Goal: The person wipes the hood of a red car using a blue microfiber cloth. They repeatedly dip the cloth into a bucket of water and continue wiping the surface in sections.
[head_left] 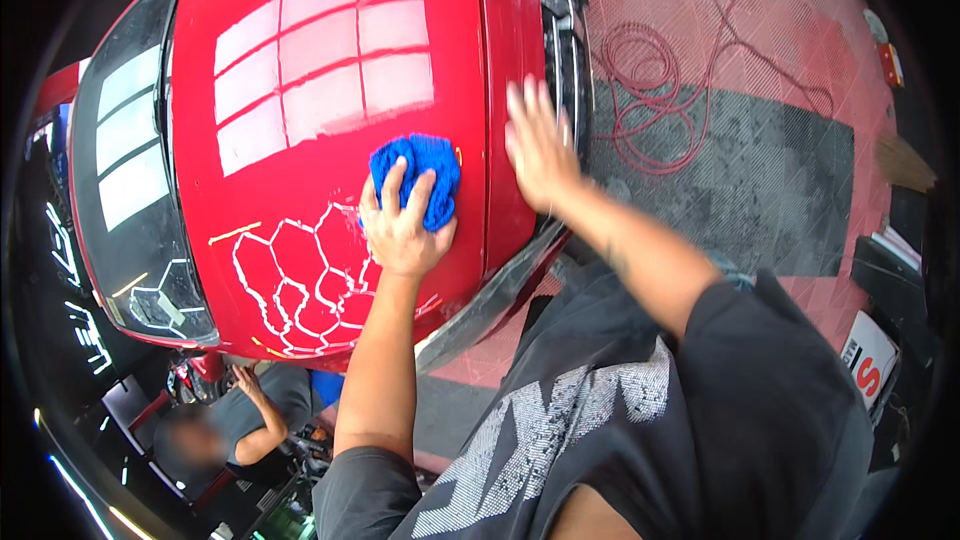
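A blue microfibre cloth (432, 155), bunched up, lies on the glossy red car hood (330, 165). My left hand (405, 225) presses down on it, fingers spread over its folds. Farther right, my right hand (540, 145) is stretched out, palm down, over the front edge of the car beside the dark grille (570, 50). Its fingers hold nothing and look slightly blurred; whether the palm touches the paint I cannot tell. Window-shaped and honeycomb light reflections show on the hood around the cloth.
A red hose (645, 90) lies coiled on the tiled floor (740, 190) ahead of the car. The windshield (130, 150) is at the left. Another person (240, 420) is low beside the car at the lower left. A brush (905, 162) is at the far right.
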### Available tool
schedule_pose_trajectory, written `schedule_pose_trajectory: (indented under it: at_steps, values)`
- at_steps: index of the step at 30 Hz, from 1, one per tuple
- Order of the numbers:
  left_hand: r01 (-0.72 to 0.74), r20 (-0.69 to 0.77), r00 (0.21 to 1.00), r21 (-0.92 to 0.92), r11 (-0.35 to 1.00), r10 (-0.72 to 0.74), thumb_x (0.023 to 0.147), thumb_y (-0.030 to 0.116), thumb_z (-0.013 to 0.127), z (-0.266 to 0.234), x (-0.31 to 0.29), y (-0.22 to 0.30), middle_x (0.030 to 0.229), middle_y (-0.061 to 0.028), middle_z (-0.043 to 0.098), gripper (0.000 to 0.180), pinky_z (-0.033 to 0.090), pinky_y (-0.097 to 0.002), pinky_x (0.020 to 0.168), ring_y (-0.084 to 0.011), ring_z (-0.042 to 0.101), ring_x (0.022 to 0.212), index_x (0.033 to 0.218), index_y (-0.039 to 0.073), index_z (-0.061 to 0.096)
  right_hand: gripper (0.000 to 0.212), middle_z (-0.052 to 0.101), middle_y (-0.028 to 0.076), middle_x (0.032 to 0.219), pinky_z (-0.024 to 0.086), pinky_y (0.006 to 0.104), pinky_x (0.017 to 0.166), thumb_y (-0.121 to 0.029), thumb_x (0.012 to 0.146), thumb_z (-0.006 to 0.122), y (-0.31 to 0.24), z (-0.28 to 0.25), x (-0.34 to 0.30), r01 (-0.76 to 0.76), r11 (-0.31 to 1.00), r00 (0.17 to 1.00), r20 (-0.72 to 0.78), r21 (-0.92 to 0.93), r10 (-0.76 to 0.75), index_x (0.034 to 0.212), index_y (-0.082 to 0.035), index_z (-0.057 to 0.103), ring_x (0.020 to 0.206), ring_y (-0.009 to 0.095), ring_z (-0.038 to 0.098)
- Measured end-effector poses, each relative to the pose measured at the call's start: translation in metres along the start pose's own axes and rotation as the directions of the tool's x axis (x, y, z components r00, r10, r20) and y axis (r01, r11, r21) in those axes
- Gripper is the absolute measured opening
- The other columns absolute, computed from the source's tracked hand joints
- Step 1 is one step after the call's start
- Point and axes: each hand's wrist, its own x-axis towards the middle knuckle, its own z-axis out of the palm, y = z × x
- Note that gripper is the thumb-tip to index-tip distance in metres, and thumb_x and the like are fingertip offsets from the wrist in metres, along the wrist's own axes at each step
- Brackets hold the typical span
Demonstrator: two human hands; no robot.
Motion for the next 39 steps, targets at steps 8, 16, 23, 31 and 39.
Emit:
schedule_pose_trajectory:
  at_steps: [8, 16, 23, 31, 39]
  values:
    - [-0.072, -0.029, 0.997, 0.007, 0.997, 0.072, 0.066, 0.024, 0.084, 0.004, 0.000, 0.002, 0.141, -0.0181, 0.064, 0.060, 0.042, -0.0547, 0.116, -0.0388, 0.060, 0.132, 0.126, 0.017, 0.076, 0.069, 0.018, 0.020, 0.182, 0.013, 0.0636, 0.133, -0.048, 0.117, 0.032, 0.020, 0.019, 0.018, -0.043, 0.999, 0.992, -0.117, -0.009, 0.042, 0.175, -0.011, 0.023, 0.169, 0.038, 0.015]
    - [-0.133, -0.075, 0.988, 0.013, 0.991, 0.134, 0.072, 0.027, 0.087, 0.002, -0.012, -0.006, 0.146, -0.0168, 0.063, 0.060, 0.043, -0.0561, 0.117, -0.0413, 0.059, 0.132, 0.130, 0.017, 0.072, 0.069, 0.019, 0.023, 0.180, 0.013, 0.0646, 0.132, -0.040, 0.114, 0.043, -0.083, 0.064, -0.229, -0.067, 0.991, 0.996, 0.042, -0.117, 0.072, 0.173, -0.008, 0.026, 0.168, 0.041, 0.015]
    - [-0.253, -0.035, 0.967, -0.058, 0.966, 0.252, 0.073, 0.024, 0.084, -0.037, -0.087, -0.032, 0.148, -0.0190, 0.061, 0.061, 0.041, -0.0572, 0.119, -0.0431, 0.057, 0.136, 0.132, 0.016, 0.071, 0.067, 0.024, 0.025, 0.179, 0.017, 0.0616, 0.133, -0.042, 0.117, 0.036, -0.094, 0.077, -0.190, -0.339, 0.938, 0.929, -0.187, -0.078, 0.320, 0.171, -0.003, 0.028, 0.167, 0.043, 0.019]
    - [-0.208, -0.054, 0.977, -0.049, 0.977, 0.205, 0.072, 0.028, 0.086, -0.037, -0.106, -0.035, 0.148, -0.0155, 0.062, 0.063, 0.039, -0.0582, 0.123, -0.0452, 0.057, 0.136, 0.133, 0.020, 0.071, 0.068, 0.028, 0.029, 0.176, 0.023, 0.0624, 0.131, -0.041, 0.116, 0.039, -0.114, 0.084, -0.204, -0.394, 0.918, 0.903, -0.209, -0.052, 0.375, 0.169, 0.001, 0.030, 0.165, 0.044, 0.024]
    - [-0.199, -0.066, 0.978, -0.056, 0.978, 0.196, 0.073, 0.031, 0.086, -0.036, -0.108, -0.036, 0.148, -0.0133, 0.063, 0.063, 0.041, -0.0595, 0.121, -0.0514, 0.054, 0.136, 0.133, 0.022, 0.072, 0.067, 0.029, 0.021, 0.178, 0.021, 0.0629, 0.132, -0.047, 0.117, 0.032, -0.093, 0.075, -0.185, -0.400, 0.902, 0.911, -0.179, -0.164, 0.371, 0.173, -0.010, 0.029, 0.166, 0.040, 0.023]
